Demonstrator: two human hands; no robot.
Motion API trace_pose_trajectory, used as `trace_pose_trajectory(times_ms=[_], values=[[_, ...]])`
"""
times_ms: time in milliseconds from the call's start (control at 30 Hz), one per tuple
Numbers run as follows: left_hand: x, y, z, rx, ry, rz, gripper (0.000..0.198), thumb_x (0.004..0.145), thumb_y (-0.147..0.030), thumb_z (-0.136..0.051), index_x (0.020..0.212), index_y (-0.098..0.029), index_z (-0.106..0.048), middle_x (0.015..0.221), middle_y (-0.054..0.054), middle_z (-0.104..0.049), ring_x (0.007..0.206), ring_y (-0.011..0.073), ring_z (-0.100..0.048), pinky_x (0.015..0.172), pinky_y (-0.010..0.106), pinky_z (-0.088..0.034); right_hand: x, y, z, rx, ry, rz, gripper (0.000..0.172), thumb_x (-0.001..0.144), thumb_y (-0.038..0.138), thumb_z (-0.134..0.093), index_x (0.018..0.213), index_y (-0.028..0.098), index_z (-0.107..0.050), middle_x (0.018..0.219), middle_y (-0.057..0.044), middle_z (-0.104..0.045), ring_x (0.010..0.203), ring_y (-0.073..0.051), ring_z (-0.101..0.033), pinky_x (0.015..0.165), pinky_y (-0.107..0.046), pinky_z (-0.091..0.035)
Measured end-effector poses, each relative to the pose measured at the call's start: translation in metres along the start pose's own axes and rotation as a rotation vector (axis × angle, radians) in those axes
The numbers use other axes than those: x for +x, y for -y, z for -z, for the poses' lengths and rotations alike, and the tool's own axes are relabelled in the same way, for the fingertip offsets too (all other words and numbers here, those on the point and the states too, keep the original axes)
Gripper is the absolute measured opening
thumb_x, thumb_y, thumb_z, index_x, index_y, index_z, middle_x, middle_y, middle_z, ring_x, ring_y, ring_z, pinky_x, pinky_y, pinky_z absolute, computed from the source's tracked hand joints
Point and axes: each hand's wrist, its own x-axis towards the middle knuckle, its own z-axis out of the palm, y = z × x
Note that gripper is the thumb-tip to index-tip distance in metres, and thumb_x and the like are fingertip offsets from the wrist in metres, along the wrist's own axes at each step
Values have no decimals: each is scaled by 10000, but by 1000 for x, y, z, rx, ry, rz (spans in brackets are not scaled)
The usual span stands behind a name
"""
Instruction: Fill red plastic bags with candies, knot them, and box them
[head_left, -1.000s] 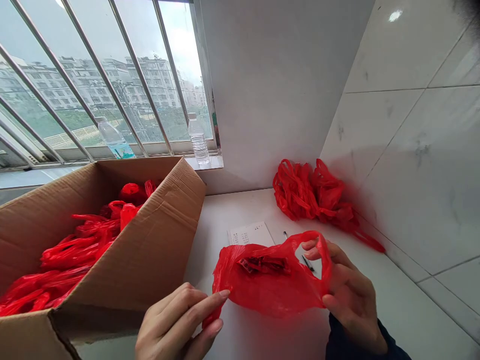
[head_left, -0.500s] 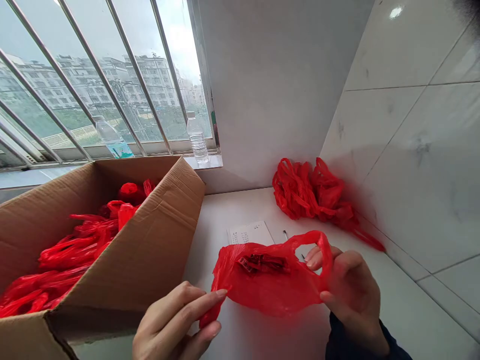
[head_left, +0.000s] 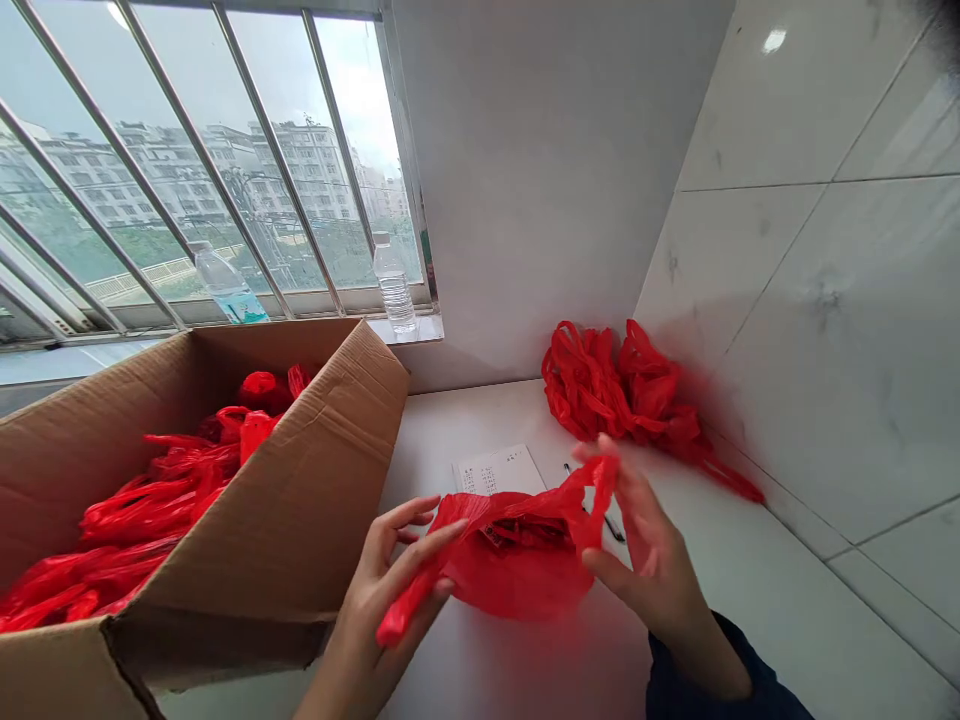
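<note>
A thin red plastic bag (head_left: pixel 510 565) with small dark red items inside hangs between my two hands over the white counter. My left hand (head_left: pixel 390 590) pinches the bag's left handle, which is twisted into a strip, between thumb and fingers. My right hand (head_left: pixel 649 570) grips the right handle loop, with its fingers pointing upward. Both hands sit just right of the cardboard box (head_left: pixel 300 510).
The open box holds several red bags (head_left: pixel 150 500). A heap of red bags (head_left: pixel 622 395) lies in the far corner against the tiled wall. A printed paper (head_left: pixel 499 468) and a pen (head_left: pixel 611 525) lie behind the held bag. Two water bottles (head_left: pixel 394 283) stand on the barred window's sill.
Both hands have moved closer together and upward, bunching the bag. My left hand's fingers rose and my right hand swung left with the handle loop.
</note>
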Motion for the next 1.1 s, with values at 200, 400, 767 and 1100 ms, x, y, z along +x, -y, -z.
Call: trace_pose_trajectory(times_ms=[200, 400, 767, 1100], values=[[32, -26, -21, -533, 126, 61, 351, 1046, -330, -379, 992, -199, -700, 1083, 90, -668, 1104, 211, -580, 1053, 355, -426, 5, 2, -27, 43, 0, 19, 146, 988, 303, -536, 952, 253, -668, 885, -13, -693, 903, -191, -666, 1067, -426, -444], [59, -46, -47, -461, 378, 22, 422, 1049, -344, -338, 710, -177, -526, 671, 6, -543, 628, 125, -471, 633, 237, -388, 8, -1, -50, 179, -87, -181, 280, 1023, 408, -446, 809, 237, -502, 676, 31, -548, 582, -134, -530, 570, -239, -486], [56, -31, -56, -41, 369, 18, 245, 897, -214, -476, 654, -179, -480, 621, 8, -540, 556, 134, -400, 557, 281, -244, 2, -6, -59, -43, 105, -93, 408, 1010, 444, -432, 1320, 239, -600, 961, -45, -563, 854, -188, -621, 810, -330, -543], [68, -20, -45, -1068, 573, 617, 292, 847, -429, -688, 857, -148, -607, 721, -18, -558, 584, 79, -437, 538, 176, -330, 10, -14, -36, 56, 187, -1, 273, 984, 383, -551, 850, 238, -739, 894, -33, -577, 888, -181, -610, 822, -306, -532]])
